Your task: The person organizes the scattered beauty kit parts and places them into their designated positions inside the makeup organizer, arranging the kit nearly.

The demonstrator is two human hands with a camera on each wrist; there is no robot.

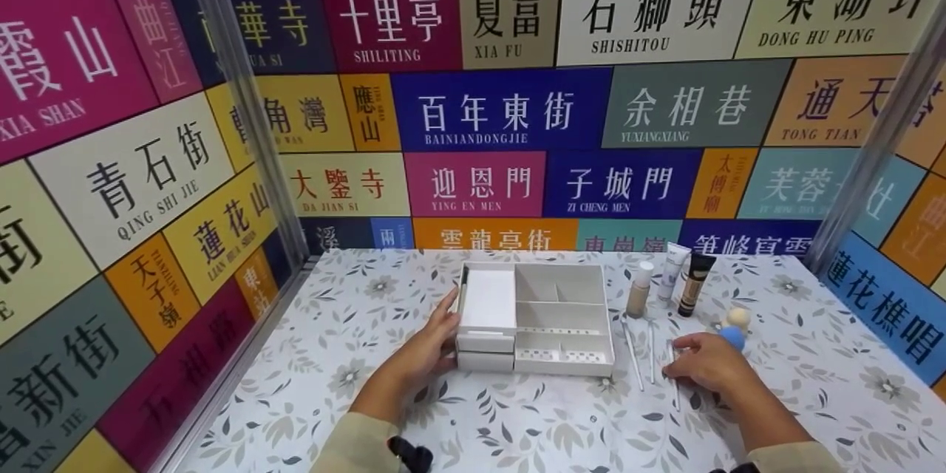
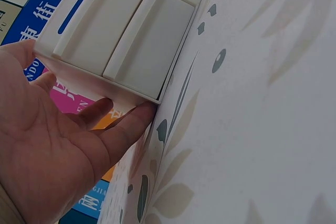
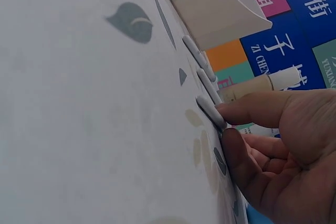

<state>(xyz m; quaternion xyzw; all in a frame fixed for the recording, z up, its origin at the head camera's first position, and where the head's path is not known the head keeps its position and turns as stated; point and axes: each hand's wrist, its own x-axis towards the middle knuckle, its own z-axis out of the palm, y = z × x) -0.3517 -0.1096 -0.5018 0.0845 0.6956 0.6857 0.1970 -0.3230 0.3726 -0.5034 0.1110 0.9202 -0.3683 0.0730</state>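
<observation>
A white desktop organizer point(image 1: 565, 368) stands on the table, with drawers on its left side and open compartments on its right. My left hand point(image 1: 425, 344) rests its extended fingers against the organizer's left side; the left wrist view shows the fingertips touching near the lower edge and the drawer fronts point(image 2: 149, 45). To the right, my right hand point(image 1: 706, 362) pinches the near end of a slim white stick point(image 3: 210, 111) lying on the table. Two similar white sticks point(image 1: 634, 366) lie between it and the organizer. Their far tips are too small to identify.
Behind the sticks stand a beige bottle with a white cap point(image 1: 638, 292), a white tube point(image 1: 672, 273) and a black-and-beige tube point(image 1: 693, 288). A cream sponge point(image 1: 737, 318) and a blue sponge point(image 1: 732, 337) sit beyond my right hand. Sign-covered walls enclose the patterned table point(image 1: 547, 429).
</observation>
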